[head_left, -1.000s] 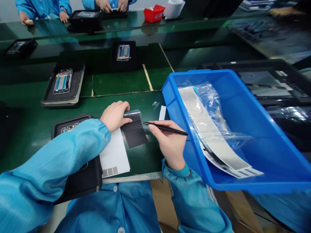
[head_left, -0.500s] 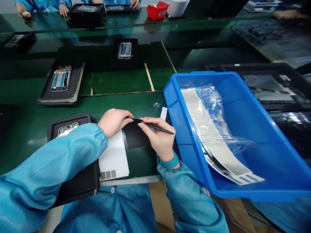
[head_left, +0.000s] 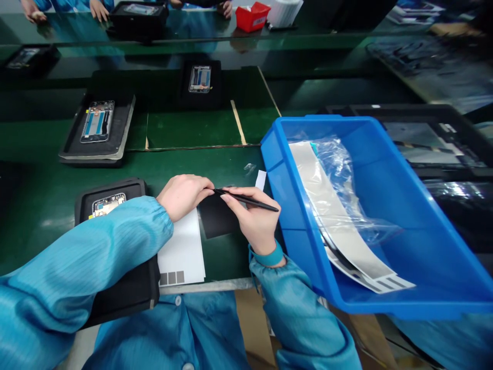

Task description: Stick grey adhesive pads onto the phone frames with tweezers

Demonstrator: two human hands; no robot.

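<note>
We see the right hand [head_left: 257, 218] pinching black tweezers [head_left: 262, 205] between thumb and fingers, their tips now meeting the left hand [head_left: 185, 195]; a second ago they stood apart from it, over the black sheet [head_left: 217, 222]. The left hand's thumb and forefinger draw close together at those tips, but we cannot tell what they pinch. The black sheet lies on the green surface [head_left: 227, 264], just below the tweezers, beside the white sheet [head_left: 183, 252]. We no longer make out the clear strip along its far edge, which showed a second ago; the hands cover that spot, and the right one also hides part of the sheet's right side. From half a second ago, the two hands and the tweezers have hardly changed. The blue bin [head_left: 389, 195] stands to the right as before. Across from us, a co-worker's hand [head_left: 226, 9], earlier close to its pair, is now well apart from it.
</note>
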